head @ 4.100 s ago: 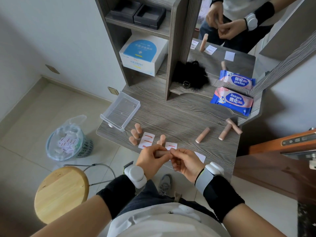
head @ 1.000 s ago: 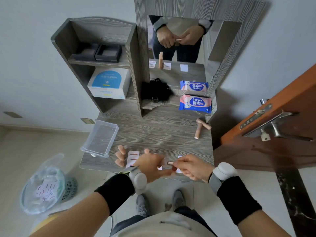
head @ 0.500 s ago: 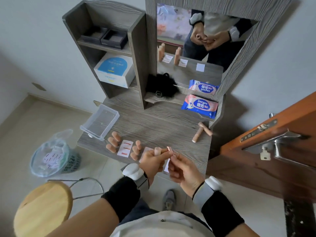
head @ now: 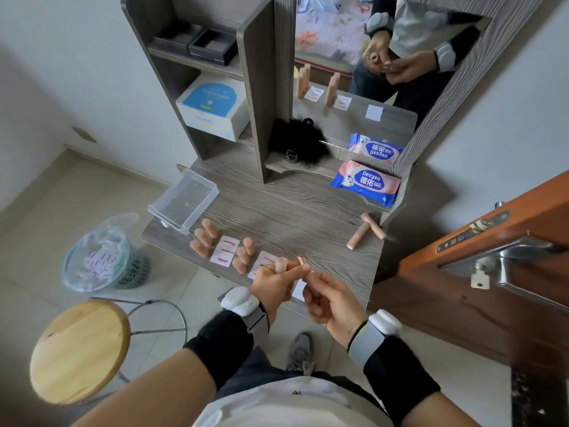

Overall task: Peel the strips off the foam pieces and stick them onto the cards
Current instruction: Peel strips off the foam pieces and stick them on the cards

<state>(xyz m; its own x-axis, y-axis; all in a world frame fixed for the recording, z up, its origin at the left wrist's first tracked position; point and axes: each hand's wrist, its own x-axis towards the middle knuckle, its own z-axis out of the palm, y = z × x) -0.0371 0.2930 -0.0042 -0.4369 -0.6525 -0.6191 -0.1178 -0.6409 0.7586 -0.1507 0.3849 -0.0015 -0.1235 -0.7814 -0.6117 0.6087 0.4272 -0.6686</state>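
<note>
My left hand [head: 274, 283] grips a pinkish foam piece [head: 280, 265] upright over the desk's front edge. My right hand [head: 328, 298] pinches a small strip [head: 301, 260] just right of the foam's top. Below them lie white cards: one with three red strips [head: 225, 251], a second [head: 261, 261] partly hidden by my left hand, and a third [head: 299, 290] showing between my hands. Three foam pieces [head: 203, 237] lie left of the first card, three more [head: 243, 254] between the cards. Two foam pieces [head: 366, 231] lie crossed at the desk's right.
A clear plastic tray [head: 184, 200] sits at the desk's left corner, a wipes pack [head: 365, 183] at the back right below a mirror. On the floor stand a lined bin [head: 103, 257] and a wooden stool [head: 80, 349]. An open door [head: 492, 272] is close on the right.
My hands came apart slightly; the right one now holds a strip end beside the foam piece's top. The camera view has tilted and moved closer.
</note>
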